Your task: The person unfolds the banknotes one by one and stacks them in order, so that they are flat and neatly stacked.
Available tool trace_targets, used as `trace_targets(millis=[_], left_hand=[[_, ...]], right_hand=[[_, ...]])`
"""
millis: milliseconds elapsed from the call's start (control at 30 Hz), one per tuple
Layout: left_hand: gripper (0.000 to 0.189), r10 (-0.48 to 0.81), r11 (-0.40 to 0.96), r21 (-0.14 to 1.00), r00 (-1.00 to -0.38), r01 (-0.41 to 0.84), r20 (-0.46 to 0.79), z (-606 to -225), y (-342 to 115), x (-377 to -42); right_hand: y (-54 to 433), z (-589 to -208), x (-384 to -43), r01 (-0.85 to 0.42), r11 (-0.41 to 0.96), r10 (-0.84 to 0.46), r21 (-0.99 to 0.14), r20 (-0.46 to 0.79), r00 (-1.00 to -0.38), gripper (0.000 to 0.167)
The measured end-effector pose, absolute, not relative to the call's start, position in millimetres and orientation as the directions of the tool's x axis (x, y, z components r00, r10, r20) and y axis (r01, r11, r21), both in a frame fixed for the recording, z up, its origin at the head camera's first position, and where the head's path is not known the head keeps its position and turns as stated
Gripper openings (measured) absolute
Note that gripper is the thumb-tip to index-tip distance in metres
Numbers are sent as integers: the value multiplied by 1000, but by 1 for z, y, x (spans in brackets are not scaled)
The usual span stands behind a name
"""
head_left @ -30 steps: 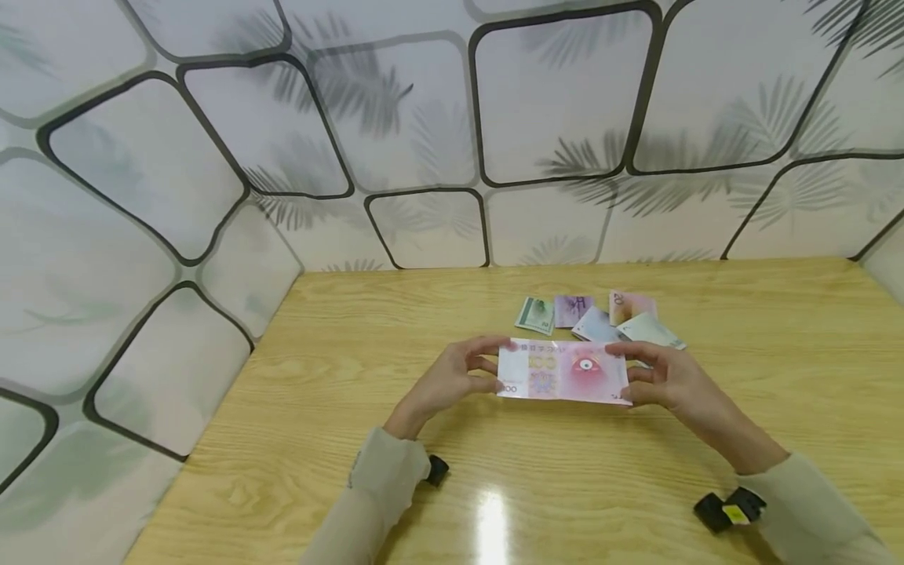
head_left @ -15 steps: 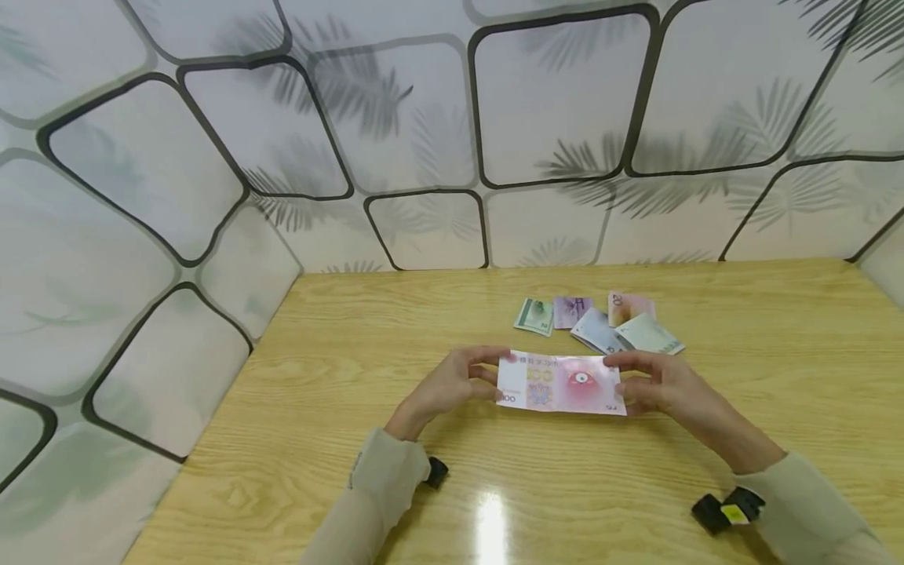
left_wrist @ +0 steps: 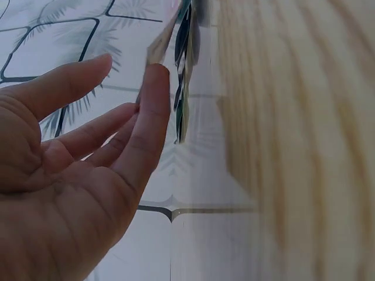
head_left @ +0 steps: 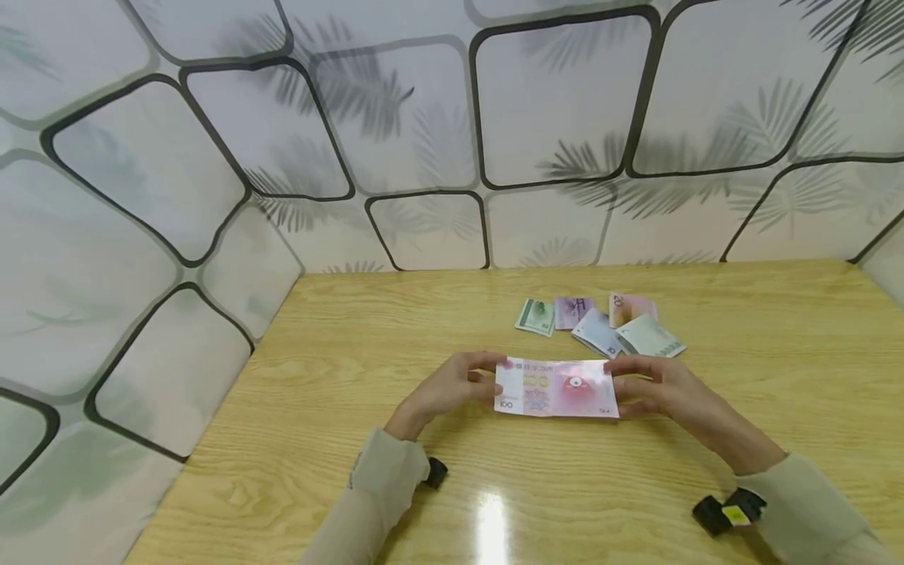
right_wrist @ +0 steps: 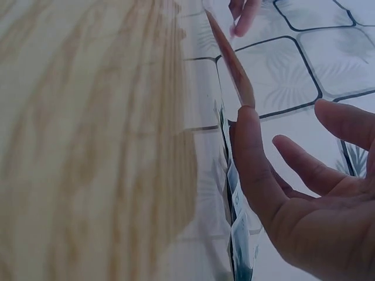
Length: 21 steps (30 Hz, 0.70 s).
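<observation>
A pink 100 banknote [head_left: 556, 388] is held lengthwise between the two hands in the head view, its printed face turned up toward the camera. The left hand [head_left: 452, 386] holds its left end, fingertips at the upper corner and along the side edge. At the opposite end the right hand [head_left: 667, 388] holds the upper right corner, with other fingers partly behind the paper. Edge-on, the same banknote [left_wrist: 159, 47] touches an upright fingertip in the left wrist view. In the right wrist view the banknote's edge [right_wrist: 234, 64] meets a fingertip of the right hand [right_wrist: 304, 199].
Beyond the hands several smaller-looking banknotes lie on the wooden table [head_left: 339, 345]: a green one [head_left: 535, 316], a purple one [head_left: 573, 311], a pink 20 [head_left: 631, 307], a bluish one [head_left: 597, 331] and a pale green one [head_left: 650, 336]. A patterned wall [head_left: 424, 118] stands behind.
Both hands have brought the pink banknote slightly nearer the person and a little left, uncovering more of the notes behind. Its right end has shifted left with the right hand.
</observation>
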State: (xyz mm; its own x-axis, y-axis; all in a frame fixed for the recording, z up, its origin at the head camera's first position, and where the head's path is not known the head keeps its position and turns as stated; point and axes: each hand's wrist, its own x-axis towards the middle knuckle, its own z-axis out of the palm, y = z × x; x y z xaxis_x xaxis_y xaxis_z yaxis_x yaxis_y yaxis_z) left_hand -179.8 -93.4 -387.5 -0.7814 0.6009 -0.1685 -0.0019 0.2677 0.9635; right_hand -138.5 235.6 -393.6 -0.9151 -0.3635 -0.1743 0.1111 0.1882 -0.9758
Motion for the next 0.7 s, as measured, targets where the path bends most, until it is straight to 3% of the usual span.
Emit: trace_targets(millis=[300, 700], left_hand=[[46, 587, 287, 951, -764, -115, -270, -390, -95, -182], [43, 511, 399, 916, -818, -48, -266, -376, -107, -182]], right_hand=[[240, -396, -139, 118, 161, -387, -980, -172, -906, 50], [260, -388, -141, 19, 198, -352, -980, -89, -932, 41]])
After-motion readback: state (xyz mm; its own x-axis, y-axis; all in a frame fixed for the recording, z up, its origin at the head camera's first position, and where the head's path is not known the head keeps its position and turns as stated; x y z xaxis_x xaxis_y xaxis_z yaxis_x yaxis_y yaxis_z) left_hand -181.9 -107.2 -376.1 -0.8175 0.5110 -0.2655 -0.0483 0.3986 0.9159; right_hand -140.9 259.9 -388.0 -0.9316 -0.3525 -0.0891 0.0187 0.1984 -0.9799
